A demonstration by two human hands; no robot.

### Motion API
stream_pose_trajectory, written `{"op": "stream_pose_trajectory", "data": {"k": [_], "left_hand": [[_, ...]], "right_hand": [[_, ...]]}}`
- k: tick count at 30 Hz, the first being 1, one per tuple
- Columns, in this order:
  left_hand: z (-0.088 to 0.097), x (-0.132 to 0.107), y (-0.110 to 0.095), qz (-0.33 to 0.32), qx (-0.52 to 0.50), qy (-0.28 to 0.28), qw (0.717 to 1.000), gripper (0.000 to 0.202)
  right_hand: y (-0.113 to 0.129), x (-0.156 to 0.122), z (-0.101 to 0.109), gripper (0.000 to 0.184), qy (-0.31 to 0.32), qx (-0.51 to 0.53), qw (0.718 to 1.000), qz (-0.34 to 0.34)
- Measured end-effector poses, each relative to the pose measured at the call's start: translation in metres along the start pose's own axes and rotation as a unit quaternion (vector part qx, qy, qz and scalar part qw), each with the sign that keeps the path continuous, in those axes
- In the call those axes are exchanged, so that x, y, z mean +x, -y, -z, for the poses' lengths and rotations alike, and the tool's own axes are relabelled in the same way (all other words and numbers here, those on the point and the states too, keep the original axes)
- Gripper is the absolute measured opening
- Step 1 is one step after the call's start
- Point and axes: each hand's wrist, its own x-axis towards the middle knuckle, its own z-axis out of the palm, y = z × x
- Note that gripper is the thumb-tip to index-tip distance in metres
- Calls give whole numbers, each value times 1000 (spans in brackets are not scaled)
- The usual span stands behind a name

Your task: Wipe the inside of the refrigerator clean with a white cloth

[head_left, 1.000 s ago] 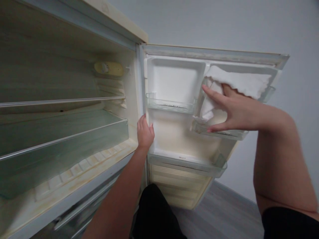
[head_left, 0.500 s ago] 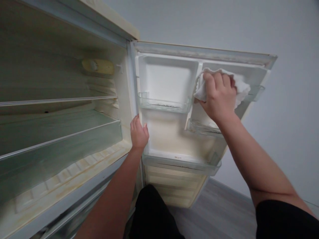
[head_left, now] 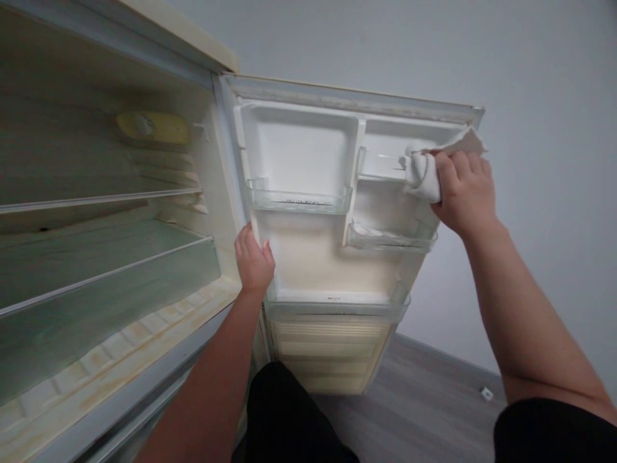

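My right hand [head_left: 466, 191] is closed round a crumpled white cloth [head_left: 423, 177] at the outer edge of the open refrigerator door [head_left: 315, 254]. The cloth lies over the right end of a small clear door bin [head_left: 380, 171], and one corner sticks up above my knuckles. Lower on the door, by the hinge side, my left hand [head_left: 254, 262] has its fingers wrapped round the door's inner edge. Other clear bins sit on the door: one at upper left [head_left: 299, 201], one at right [head_left: 391, 240], and a wide one at the bottom [head_left: 337, 311].
Left of the door is the refrigerator compartment, with a glass shelf [head_left: 101, 200], a clear greenish drawer [head_left: 116, 289] and a yellowed lamp cover [head_left: 153, 128]. A pale wall [head_left: 544, 116] stands behind. On the grey floor [head_left: 424, 399] lies a small white object [head_left: 486, 393].
My right hand has carried the cloth rightward from inside the upper right section to the door's outer edge, uncovering the small bin. My left hand keeps its hold; the view has turned slightly right.
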Motion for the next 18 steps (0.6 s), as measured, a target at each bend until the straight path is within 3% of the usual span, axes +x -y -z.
{"op": "stream_pose_trajectory", "data": {"k": [5,8,14,18], "left_hand": [[-1,0,1,8,-3,-5,1000,56],[-1,0,1,3,-5,-3,1000,56],[-1,-2,-1,2,-6,-8,1000,55],[-1,-2,-2,1,-8,-10,1000,55]], "right_hand": [[0,-12,-16,61,-85,26,996,6],[5,-9,-11,59,-91,47,995,-12],[23,35,31,56,73,92,993,-25],[35,76,43,55,194,244,950,-5]]}}
